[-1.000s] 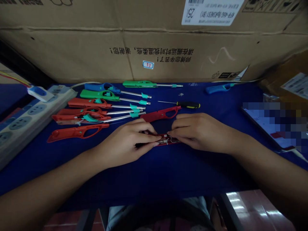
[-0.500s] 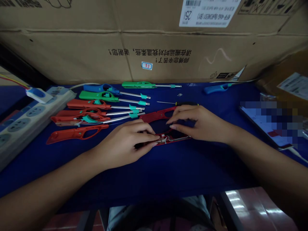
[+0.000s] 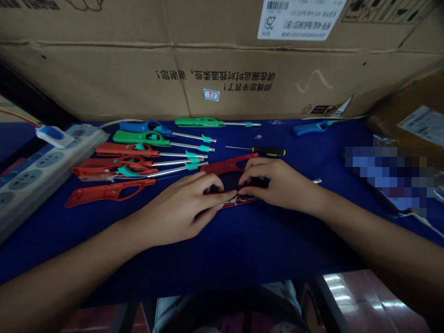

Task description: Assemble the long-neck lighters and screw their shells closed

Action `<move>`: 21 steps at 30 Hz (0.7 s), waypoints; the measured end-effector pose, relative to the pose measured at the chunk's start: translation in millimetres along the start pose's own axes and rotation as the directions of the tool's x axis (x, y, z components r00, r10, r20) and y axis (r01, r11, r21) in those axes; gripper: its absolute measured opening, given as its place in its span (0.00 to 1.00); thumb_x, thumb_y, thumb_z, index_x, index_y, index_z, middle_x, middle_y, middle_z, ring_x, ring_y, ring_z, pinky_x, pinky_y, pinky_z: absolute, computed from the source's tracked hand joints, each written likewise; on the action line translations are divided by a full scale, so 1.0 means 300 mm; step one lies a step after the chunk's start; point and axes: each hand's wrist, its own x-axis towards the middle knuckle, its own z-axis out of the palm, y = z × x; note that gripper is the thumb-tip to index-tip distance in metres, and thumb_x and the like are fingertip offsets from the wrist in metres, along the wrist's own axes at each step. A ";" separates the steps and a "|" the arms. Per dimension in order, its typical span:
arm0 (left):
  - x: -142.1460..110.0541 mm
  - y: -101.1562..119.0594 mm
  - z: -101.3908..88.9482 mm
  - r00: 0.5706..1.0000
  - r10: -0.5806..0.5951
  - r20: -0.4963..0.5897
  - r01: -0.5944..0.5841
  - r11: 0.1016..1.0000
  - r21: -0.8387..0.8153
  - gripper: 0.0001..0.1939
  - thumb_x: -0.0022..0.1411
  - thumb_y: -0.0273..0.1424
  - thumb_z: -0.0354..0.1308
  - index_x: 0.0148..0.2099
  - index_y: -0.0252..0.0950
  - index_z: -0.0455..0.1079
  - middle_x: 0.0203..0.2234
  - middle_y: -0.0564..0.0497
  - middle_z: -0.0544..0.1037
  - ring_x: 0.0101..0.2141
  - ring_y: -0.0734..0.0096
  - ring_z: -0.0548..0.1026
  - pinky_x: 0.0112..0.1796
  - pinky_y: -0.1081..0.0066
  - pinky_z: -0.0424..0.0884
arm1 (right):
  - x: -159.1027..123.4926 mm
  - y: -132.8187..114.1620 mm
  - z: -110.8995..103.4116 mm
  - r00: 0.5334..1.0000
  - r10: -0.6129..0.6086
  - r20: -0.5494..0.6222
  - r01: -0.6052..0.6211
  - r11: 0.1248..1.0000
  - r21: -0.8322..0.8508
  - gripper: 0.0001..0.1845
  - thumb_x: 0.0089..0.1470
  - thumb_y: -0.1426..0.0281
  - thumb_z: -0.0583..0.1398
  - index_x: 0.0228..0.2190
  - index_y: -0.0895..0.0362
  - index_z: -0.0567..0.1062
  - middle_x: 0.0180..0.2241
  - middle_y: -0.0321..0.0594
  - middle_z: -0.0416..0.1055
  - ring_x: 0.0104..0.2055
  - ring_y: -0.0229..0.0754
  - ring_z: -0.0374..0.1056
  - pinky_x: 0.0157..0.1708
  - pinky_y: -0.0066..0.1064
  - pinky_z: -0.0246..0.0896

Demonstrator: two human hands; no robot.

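Observation:
An opened red long-nosed lighter (image 3: 233, 202) lies on the blue table, its inner parts and thin wires exposed. My left hand (image 3: 189, 203) grips its left end between thumb and fingers. At the lighter's upper edge, thumb and fingertips of my right hand (image 3: 274, 182) are pinched together; what they hold is too small to make out. Past my right wrist pokes a metal tube tip (image 3: 317, 181). Just behind the hands lies a loose red shell half (image 3: 222, 166), partly covered by my right fingers. A yellow-and-black screwdriver (image 3: 268, 151) rests beyond it.
Several red, green and blue lighters (image 3: 142, 138) lie at the left, with another red shell half (image 3: 107, 193) in front. A power strip (image 3: 38, 171) flanks them. A blue shell piece (image 3: 312, 128) and a phone (image 3: 378, 180) are at the right. A large cardboard box (image 3: 121, 78) stands behind.
My right hand has moved left and slightly toward me, its fingertips closing together near my left fingers. The screwdriver handle and the metal tube tip have come into view. My left hand stays on the lighter.

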 end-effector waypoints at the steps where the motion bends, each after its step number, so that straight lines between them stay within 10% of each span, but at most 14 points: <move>1: 0.000 0.001 -0.001 1.000 0.007 0.000 -0.007 1.000 0.015 0.18 0.73 0.28 0.49 0.60 0.41 0.72 0.45 0.45 0.74 0.44 0.65 0.73 0.44 0.63 0.73 | -0.001 -0.001 -0.006 1.000 -0.014 -0.005 0.014 1.000 -0.019 0.04 0.57 0.71 0.66 0.37 0.56 0.81 0.38 0.40 0.74 0.40 0.41 0.71 0.43 0.33 0.64; 21: -0.004 -0.002 -0.002 1.000 -0.021 0.006 0.020 1.000 0.022 0.20 0.71 0.26 0.50 0.61 0.45 0.71 0.47 0.46 0.74 0.43 0.65 0.74 0.43 0.64 0.74 | -0.020 -0.002 -0.109 0.958 -0.139 0.252 0.145 0.989 -0.005 0.06 0.61 0.71 0.62 0.37 0.55 0.81 0.37 0.39 0.76 0.42 0.41 0.71 0.47 0.34 0.64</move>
